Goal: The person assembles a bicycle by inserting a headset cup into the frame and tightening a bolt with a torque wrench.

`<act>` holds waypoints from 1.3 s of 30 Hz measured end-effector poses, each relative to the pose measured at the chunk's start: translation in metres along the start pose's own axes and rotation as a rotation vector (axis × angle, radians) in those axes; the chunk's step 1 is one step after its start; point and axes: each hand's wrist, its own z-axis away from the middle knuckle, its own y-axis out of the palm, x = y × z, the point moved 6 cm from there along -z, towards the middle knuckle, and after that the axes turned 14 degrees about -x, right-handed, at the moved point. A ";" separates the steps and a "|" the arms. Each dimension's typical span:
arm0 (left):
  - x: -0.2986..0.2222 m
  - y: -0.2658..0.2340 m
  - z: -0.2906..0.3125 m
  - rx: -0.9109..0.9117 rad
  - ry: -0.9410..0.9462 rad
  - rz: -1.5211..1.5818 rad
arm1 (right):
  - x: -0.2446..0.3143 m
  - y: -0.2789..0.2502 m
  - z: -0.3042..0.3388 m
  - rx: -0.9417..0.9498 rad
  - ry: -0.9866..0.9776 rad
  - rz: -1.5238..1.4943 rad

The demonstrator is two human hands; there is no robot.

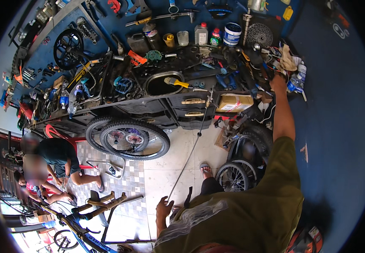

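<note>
Clock positions from view centre unless noted. Right hand (278, 81) at 2 o'clock, arm stretched out over the far end of the cluttered counter (119, 103). It's in among the tools; can't tell if its fingers are clamped on anything. From that hand: cream cloth (289, 59) at 1, plastic bottle (299, 75) at 3, taped cardboard box (235, 102) at 8.

Left hand (164, 208) at 6, fingers bent, at the lower end of a thin rod (184, 165). Can't tell if they close on it. Rod runs slanted from the counter edge at 1 down to that hand.

Yellow-handled brush (176, 82) at 12. Knobby-tyred wheels (162, 148) overlap at 8 to 9, blue bike frame (79, 231) at 7 to 8.
</note>
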 end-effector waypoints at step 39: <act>-0.165 -0.359 0.219 -0.899 1.030 0.617 | 0.202 -0.247 0.617 1.141 -0.982 -1.328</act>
